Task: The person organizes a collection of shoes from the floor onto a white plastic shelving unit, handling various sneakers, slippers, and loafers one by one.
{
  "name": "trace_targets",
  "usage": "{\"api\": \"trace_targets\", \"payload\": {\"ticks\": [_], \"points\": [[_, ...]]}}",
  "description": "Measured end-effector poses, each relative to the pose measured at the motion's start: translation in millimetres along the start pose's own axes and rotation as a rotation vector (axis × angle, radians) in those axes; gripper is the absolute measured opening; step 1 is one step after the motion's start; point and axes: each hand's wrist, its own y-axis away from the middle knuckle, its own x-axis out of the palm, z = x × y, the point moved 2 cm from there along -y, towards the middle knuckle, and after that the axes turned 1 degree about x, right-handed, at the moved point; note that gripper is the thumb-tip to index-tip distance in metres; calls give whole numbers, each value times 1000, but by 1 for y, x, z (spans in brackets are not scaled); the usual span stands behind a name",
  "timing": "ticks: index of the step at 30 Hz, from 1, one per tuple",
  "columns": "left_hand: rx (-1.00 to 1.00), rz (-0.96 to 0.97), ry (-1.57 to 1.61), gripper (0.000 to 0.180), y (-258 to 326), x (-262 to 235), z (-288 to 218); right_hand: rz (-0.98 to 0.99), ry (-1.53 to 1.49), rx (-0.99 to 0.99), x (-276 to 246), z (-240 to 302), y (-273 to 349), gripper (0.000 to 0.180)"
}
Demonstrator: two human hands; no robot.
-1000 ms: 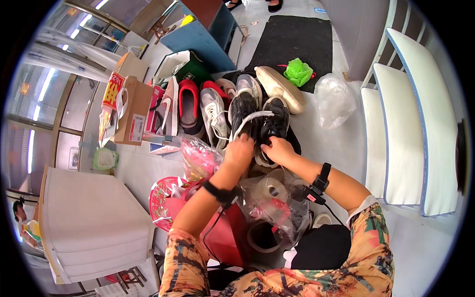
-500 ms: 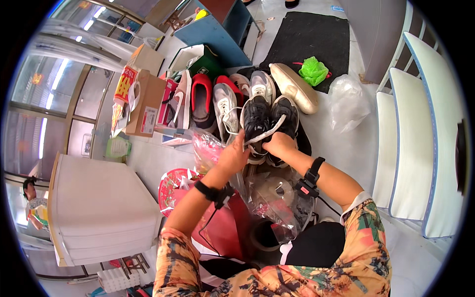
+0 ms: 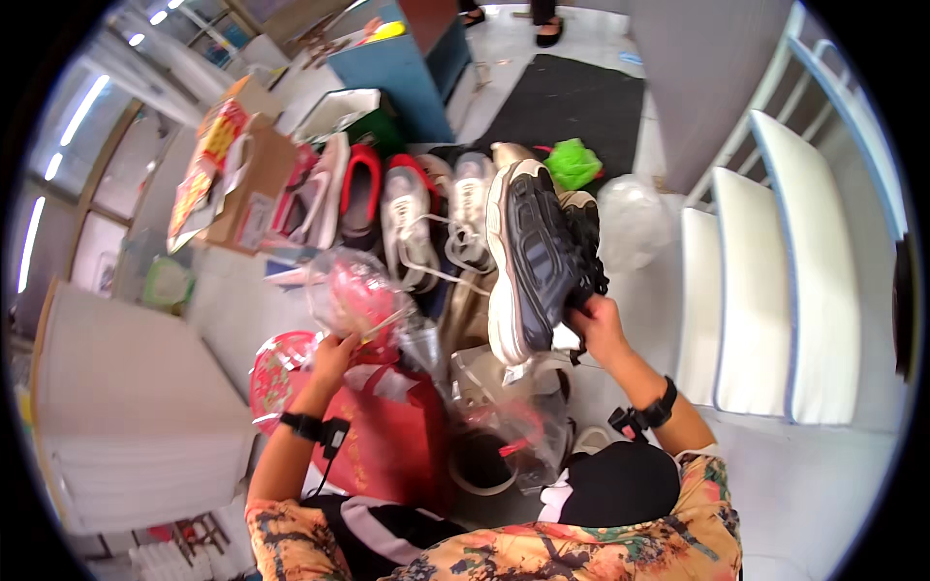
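Note:
My right hand (image 3: 601, 327) is closed on a pair of black sneakers (image 3: 535, 257), lifted and turned so that a side and a pale sole edge show. The second shoe is partly hidden behind the first. My left hand (image 3: 334, 356) pinches the edge of a clear plastic bag (image 3: 351, 295) with something pink in it. Below that hand stands a red bag (image 3: 387, 436). Beyond the hands, white lace-up sneakers (image 3: 411, 221) and red-lined dark shoes (image 3: 360, 198) stand in a row on the floor.
A cardboard box (image 3: 254, 184) is left of the shoes, a green box (image 3: 354, 116) behind them. White shelves (image 3: 746, 290) rise at the right. A crumpled clear bag (image 3: 635, 223) and a bright green bag (image 3: 573, 165) lie near a black mat (image 3: 572, 97). Another person's feet (image 3: 549, 32) show far off.
The black sneakers have been raised off the row and tilted in my right hand. My left hand has let go of them and moved left and nearer to the plastic bag.

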Motion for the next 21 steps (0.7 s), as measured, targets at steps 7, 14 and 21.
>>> {"api": "trace_targets", "payload": {"ticks": [7, 14, 21], "points": [[100, -336, -22, 18, 57, -92, -18, -350, -3, -58, -13, 18, 16, 12], [65, -374, -13, 18, 66, -108, 5, -228, 279, 38, -2, 9, 12, 14], [102, -369, 50, 22, 77, -109, 4, -376, 285, 117, 2, -63, -35, 26]]}}
